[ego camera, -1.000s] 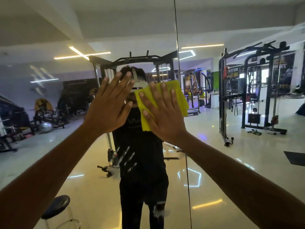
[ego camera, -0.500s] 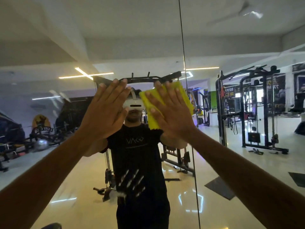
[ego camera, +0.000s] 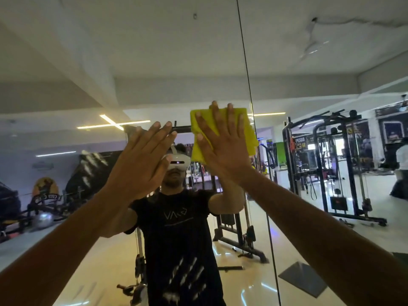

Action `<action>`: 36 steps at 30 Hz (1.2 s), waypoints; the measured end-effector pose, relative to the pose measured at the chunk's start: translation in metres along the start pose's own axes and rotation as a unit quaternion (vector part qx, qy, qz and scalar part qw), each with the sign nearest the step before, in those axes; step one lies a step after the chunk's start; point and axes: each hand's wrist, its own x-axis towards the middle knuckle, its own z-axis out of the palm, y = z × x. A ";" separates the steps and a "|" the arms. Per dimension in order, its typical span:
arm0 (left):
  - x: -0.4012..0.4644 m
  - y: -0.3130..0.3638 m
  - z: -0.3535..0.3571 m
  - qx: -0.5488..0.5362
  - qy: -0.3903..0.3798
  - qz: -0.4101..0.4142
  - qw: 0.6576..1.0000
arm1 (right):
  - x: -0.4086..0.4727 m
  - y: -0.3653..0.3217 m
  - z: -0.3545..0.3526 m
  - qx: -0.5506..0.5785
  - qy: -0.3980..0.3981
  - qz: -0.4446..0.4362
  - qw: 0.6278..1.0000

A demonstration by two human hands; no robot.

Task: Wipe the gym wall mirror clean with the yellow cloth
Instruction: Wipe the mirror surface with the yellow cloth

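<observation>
While the right hand presses the yellow cloth flat against the mirror, fingers spread and palm on the fabric instead of curled around it, the job looks to be somewhere in its middle. That cloth sits folded into a rough square high on the glass, just left of the dark seam between two panels, and one corner reaches about to that line. Beside it, the left hand is open too, fingers together and leaning on the bare glass as a brace, holding nothing.

How much is already clean is hard to judge, since the reflection of the gym fills most of the surface. Some marks do show plainly. A white handprint of streaked fingers lies low on the glass, over the reflected dark shirt, well below both hands. More pale streaks slant across the left side, near the bracing hand. I take both as work left to do. A bare palm leaning on the glass may leave a fresh print of its own, so that spot probably needs a pass as well.

Right of the seam, the second panel shows no clear smears from here, though glare and reflected machines could hide them.
</observation>
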 end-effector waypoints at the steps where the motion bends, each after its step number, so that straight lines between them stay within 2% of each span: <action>1: 0.000 0.000 0.000 -0.004 0.003 -0.003 1.000 | -0.015 -0.011 0.004 -0.002 -0.002 -0.037 0.999; 3: -0.001 0.000 -0.001 -0.009 0.009 -0.002 1.000 | -0.040 -0.014 0.008 -0.008 -0.029 -0.130 0.991; 5: -0.002 -0.005 -0.002 -0.006 0.012 0.003 1.000 | -0.027 0.004 0.003 -0.033 -0.027 -0.161 0.986; 9: 0.002 -0.013 -0.005 -0.015 0.012 -0.016 1.000 | 0.021 0.008 -0.008 -0.018 -0.011 -0.003 1.000; 10: 0.002 -0.014 -0.005 -0.019 0.014 -0.023 0.999 | 0.015 -0.004 -0.004 -0.010 -0.009 0.009 1.000; 13: 0.000 -0.017 -0.004 -0.023 0.024 -0.020 0.999 | -0.026 -0.031 0.009 -0.009 -0.029 -0.098 0.995; 15: -0.002 -0.021 -0.005 -0.014 0.026 -0.008 1.000 | -0.023 -0.022 0.007 -0.013 -0.041 -0.141 0.989; 17: -0.003 -0.023 -0.007 -0.016 0.018 -0.009 1.000 | 0.013 -0.010 -0.001 -0.026 -0.027 -0.101 0.994; 20: -0.004 -0.025 -0.008 -0.018 0.010 -0.018 1.000 | 0.045 -0.019 -0.005 0.007 -0.011 0.019 1.000; 21: -0.005 -0.026 -0.008 -0.019 0.012 -0.023 0.999 | 0.038 -0.031 -0.001 0.013 -0.003 0.019 1.000; 24: -0.007 -0.029 -0.010 -0.025 0.018 -0.034 0.999 | -0.011 -0.053 0.010 -0.009 -0.031 -0.110 0.993; 26: -0.010 -0.033 -0.011 -0.023 0.010 -0.028 0.999 | -0.007 -0.038 0.009 -0.011 -0.044 -0.147 0.988; 30: -0.014 -0.039 -0.012 -0.013 0.001 -0.012 1.000 | 0.044 -0.025 -0.004 0.015 -0.013 0.014 1.000; 31: -0.016 -0.040 -0.013 -0.017 0.005 -0.012 1.000 | 0.041 -0.035 -0.002 0.018 -0.013 0.028 0.999; 32: -0.017 -0.040 -0.014 -0.022 0.010 -0.013 1.000 | 0.029 -0.048 0.000 0.014 -0.018 0.009 1.000; 34: -0.022 -0.039 -0.016 -0.023 0.014 -0.017 1.000 | -0.014 -0.069 0.005 -0.012 -0.057 -0.095 0.994; 36: -0.027 -0.040 -0.018 -0.020 0.010 -0.014 1.000 | -0.038 -0.060 0.005 -0.018 -0.088 -0.174 0.981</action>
